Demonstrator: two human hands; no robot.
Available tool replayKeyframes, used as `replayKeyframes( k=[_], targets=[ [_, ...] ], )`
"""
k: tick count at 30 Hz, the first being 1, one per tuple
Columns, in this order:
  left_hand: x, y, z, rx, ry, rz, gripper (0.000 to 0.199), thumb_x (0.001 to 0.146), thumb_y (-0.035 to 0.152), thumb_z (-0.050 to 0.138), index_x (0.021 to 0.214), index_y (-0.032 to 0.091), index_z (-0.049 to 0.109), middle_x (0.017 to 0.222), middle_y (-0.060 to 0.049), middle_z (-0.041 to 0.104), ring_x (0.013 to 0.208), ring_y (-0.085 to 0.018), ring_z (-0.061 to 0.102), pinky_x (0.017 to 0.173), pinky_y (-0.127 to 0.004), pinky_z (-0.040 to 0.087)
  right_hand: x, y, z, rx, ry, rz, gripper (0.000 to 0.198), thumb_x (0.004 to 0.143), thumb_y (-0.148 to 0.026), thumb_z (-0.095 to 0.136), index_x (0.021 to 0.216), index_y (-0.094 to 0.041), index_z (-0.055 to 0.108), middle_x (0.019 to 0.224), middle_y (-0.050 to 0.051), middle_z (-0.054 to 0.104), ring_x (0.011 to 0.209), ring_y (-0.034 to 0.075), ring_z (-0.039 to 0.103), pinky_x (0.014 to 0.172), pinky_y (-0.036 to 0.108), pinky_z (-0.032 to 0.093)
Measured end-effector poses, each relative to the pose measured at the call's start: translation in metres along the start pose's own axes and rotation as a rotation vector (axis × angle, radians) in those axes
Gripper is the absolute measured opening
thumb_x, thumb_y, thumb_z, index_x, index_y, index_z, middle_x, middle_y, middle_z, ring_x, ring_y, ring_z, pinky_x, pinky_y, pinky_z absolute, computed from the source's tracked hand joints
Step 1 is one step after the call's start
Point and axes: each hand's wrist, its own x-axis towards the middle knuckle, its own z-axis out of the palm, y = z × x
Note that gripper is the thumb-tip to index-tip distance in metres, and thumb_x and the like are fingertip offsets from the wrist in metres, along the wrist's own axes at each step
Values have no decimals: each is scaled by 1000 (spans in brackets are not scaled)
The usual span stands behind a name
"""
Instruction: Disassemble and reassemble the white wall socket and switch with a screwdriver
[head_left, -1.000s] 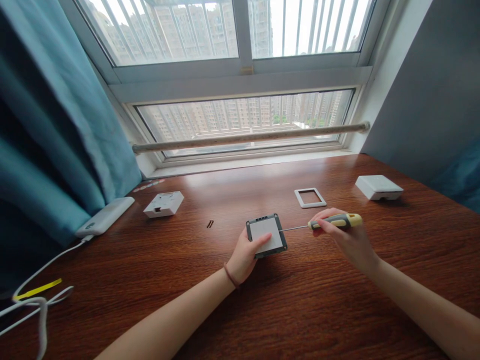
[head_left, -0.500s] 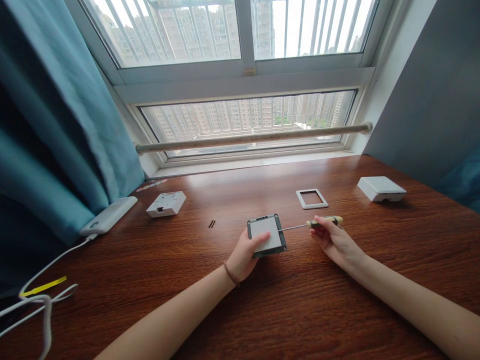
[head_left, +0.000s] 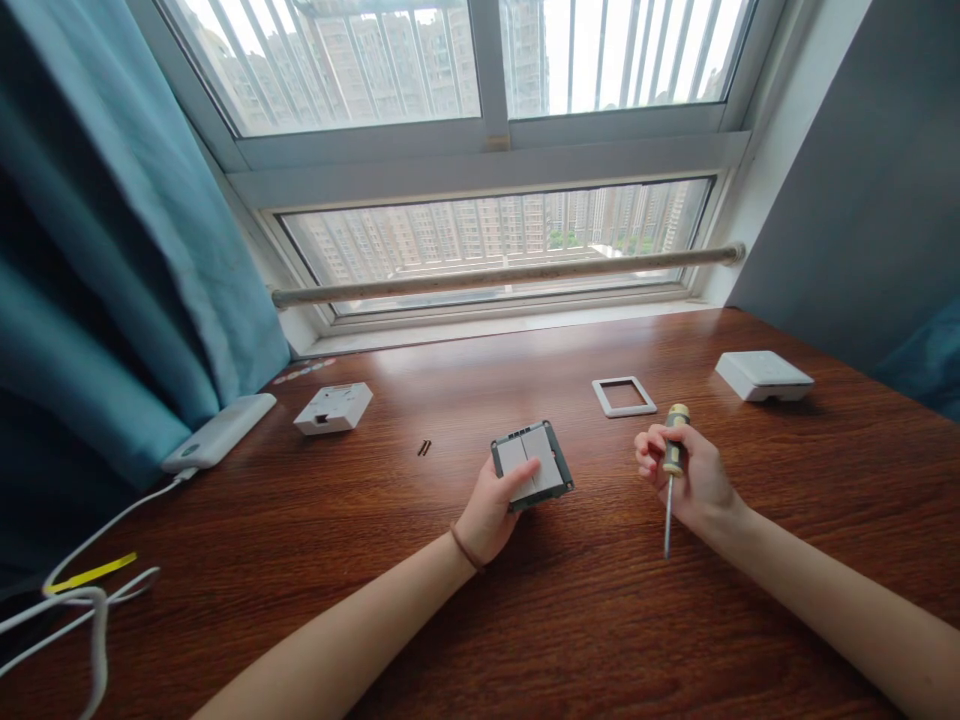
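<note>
The left hand (head_left: 489, 512) gripped the switch panel (head_left: 543, 452), thumb across its face, presumably to steady it. Right of the panel, the right hand (head_left: 701, 482) grasped a screwdriver (head_left: 675, 446), apart from it, perhaps allowing inspection. The panel hid its underside and most left fingers.

Item count, table (head_left: 420, 590) and surroundings: one table, fittings and loose parts tallied below.
Recorded: one left hand (head_left: 491, 510) and one right hand (head_left: 703, 478), two in total; one screwdriver (head_left: 674, 460); one switch module (head_left: 534, 448), bearing two pale keys (head_left: 549, 464); two dark screws (head_left: 422, 448); one white square frame (head_left: 624, 410); two white boxes (head_left: 335, 412); one white corded device (head_left: 221, 433); one yellow strip (head_left: 96, 572); one horizontal rail (head_left: 502, 281); three window panes (head_left: 360, 75). White cable (head_left: 97, 650): at least one; loops overlap at the edge of view, so the exact number could not be confirmed.
</note>
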Motion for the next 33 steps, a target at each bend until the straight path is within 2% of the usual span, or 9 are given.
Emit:
replayKeyframes(
  k=[3, 6, 9, 14, 17, 21, 25, 29, 33],
  targets=[
    [0, -4, 1, 63, -4, 45, 42, 65, 26, 74, 101, 13, 57, 98, -10, 66, 80, -18, 64, 73, -29, 52, -19, 4, 11, -228, -237, 60, 11, 71, -20, 52, 68, -15, 61, 49, -1, 56, 34, 5, 39, 32, 17, 24],
    [-1, -8, 2, 120, -13, 87, 45, 65, 28, 74, 103, 11, 56, 100, -12, 66, 83, -21, 64, 77, -33, 51, -34, 12, 16, -444, -403, 216, 36, 73, -19, 47, 105, -11, 60, 41, -1, 54, 28, 5, 29, 30, 17, 14],
    [-1, -10, 1, 173, -5, 121, 47, 64, 30, 75, 103, 11, 56, 100, -13, 66, 84, -22, 64, 78, -34, 51, -38, 17, 16, -527, -446, 281, 54, 70, -17, 47, 123, -9, 49, 44, -1, 58, 26, 4, 26, 30, 17, 13],
    [-1, -11, 0, 294, 21, 195, 44, 64, 31, 75, 100, 12, 58, 99, -11, 67, 88, -22, 63, 80, -33, 49, -39, 19, 18, -641, -483, 289, 59, 69, -19, 49, 127, -8, 45, 47, -1, 60, 27, 4, 29, 31, 17, 16],
    [0, -12, 0, 272, 32, 196, 44, 63, 32, 75, 100, 13, 59, 100, -11, 67, 88, -22, 63, 81, -33, 49, -37, 15, 19, -613, -415, 259, 53, 71, -22, 49, 122, -7, 50, 42, -3, 56, 28, 4, 27, 32, 17, 14],
    [2, -12, 0, 156, 22, 167, 44, 65, 32, 74, 102, 14, 59, 105, -11, 66, 89, -22, 63, 82, -34, 49, -20, -8, 12, -544, -166, 89, 41, 71, -25, 50, 107, -6, 57, 39, -5, 45, 33, 5, 26, 32, 17, 14],
    [1, -11, 1, 149, 1, 138, 41, 67, 30, 73, 101, 13, 58, 102, -11, 66, 87, -21, 64, 79, -33, 50, 8, -34, -6, -725, 70, -52, 35, 69, -28, 51, 96, -7, 59, 38, -6, 39, 33, 5, 27, 34, 18, 16],
    [0, -10, 1, 154, -27, 130, 39, 69, 29, 71, 102, 13, 57, 102, -11, 65, 86, -21, 63, 78, -32, 51, 26, -47, -21, -880, 142, -72, 34, 68, -28, 53, 94, -7, 58, 35, -5, 42, 33, 6, 31, 34, 18, 17],
    [1, -10, 1, 125, -29, 117, 42, 66, 30, 73, 101, 12, 57, 101, -11, 66, 84, -20, 63, 76, -32, 51, 30, -53, -29, -1052, 176, -50, 29, 68, -27, 55, 88, -7, 61, 32, -4, 45, 29, 7, 32, 32, 19, 19]
  ],
)
